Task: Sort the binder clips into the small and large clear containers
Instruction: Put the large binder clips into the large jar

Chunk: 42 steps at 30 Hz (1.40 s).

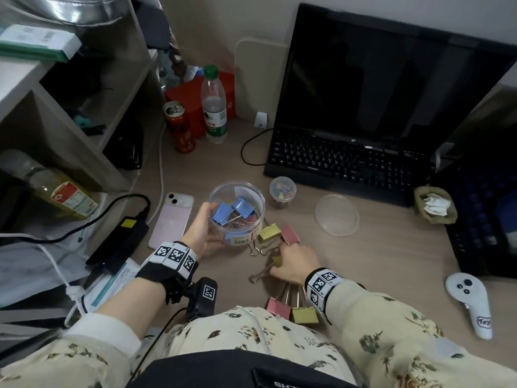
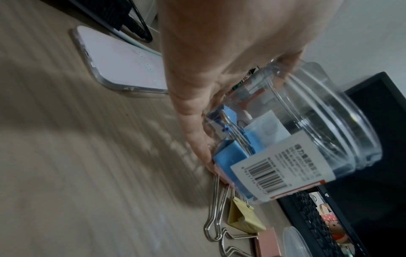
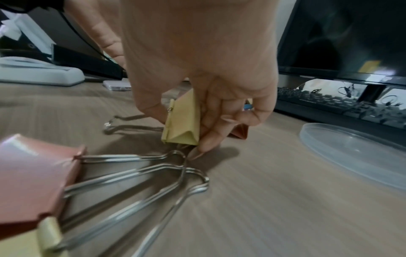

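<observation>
My left hand [image 1: 202, 231] grips the large clear container [image 1: 237, 212], tilted toward me, with blue and pink binder clips inside [image 2: 228, 153]. My right hand [image 1: 293, 261] pinches a yellow binder clip [image 3: 182, 121] between thumb and fingers just above the desk. A yellow clip [image 1: 270, 232] and a pink clip [image 1: 290, 234] lie beside the container. Another pink clip [image 1: 275, 305] and yellow clip [image 1: 305, 315] lie near my right wrist. The small clear container [image 1: 282, 191] holding small coloured clips stands behind, in front of the keyboard.
A clear lid [image 1: 337, 214] lies right of the clips. A pink phone [image 1: 171, 219] and black power brick [image 1: 120, 239] lie on the left. A keyboard [image 1: 349, 161] and monitor [image 1: 391, 79] stand behind; a white controller [image 1: 472, 303] lies at the right.
</observation>
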Tool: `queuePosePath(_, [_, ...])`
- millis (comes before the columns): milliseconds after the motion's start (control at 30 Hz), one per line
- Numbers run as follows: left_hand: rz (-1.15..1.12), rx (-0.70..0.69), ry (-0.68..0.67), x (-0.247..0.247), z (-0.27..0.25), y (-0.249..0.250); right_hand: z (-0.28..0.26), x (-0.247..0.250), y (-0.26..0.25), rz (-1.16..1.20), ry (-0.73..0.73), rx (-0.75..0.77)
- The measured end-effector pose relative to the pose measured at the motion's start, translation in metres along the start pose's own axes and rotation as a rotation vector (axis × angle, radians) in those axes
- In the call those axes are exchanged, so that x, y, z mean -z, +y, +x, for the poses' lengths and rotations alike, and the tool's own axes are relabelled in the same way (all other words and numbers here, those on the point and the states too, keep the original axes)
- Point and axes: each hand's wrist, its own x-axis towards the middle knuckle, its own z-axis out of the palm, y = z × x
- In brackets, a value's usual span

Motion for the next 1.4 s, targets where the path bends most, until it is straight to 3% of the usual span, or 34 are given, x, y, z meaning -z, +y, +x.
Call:
queuePosePath(167, [0.003, -0.004, -0.009, -0.009, 0.0, 0.001, -0.004, 0.019, 0.018, 0.406, -0.021, -0.117])
queuePosePath(300, [0.008, -0.013, 0.002, -0.016, -0.004, 0.001, -0.01, 0.032, 0.036, 0.583, -0.015, -0.066])
queuePosePath(400, [0.005, -0.022, -0.005, -0.019, -0.007, 0.001, -0.019, 0.047, 0.049, 0.841, -0.003, -0.029])
queuePosePath(533, [0.027, -0.034, -0.006, -0.023, -0.01, -0.001, -0.021, 0.066, 0.07, 1.113, 0.26, -0.147])
queuePosePath(633, [0.064, -0.046, -0.017, -0.027, -0.015, -0.001, -0.021, 0.084, 0.073, 1.219, 0.432, -0.127])
queuePosePath(733, [0.11, -0.041, -0.046, -0.034, -0.022, 0.002, -0.024, 0.107, 0.06, 1.165, 0.366, 0.072])
queuePosePath(867, [0.231, -0.071, -0.059, -0.039, -0.027, 0.002, -0.023, 0.127, 0.035, 0.817, 0.277, 0.277])
queuePosePath(1033, [0.288, -0.065, -0.075, -0.043, -0.031, 0.001, -0.019, 0.121, 0.003, 0.615, 0.259, 0.172])
queuePosePath(1267, [0.318, -0.072, -0.078, -0.043, -0.035, 0.002, -0.016, 0.105, -0.016, 0.509, 0.169, 0.069])
queuePosePath(1400, [0.293, -0.077, -0.064, -0.044, -0.035, 0.001, -0.016, 0.1, -0.022, 0.2, 0.101, 0.058])
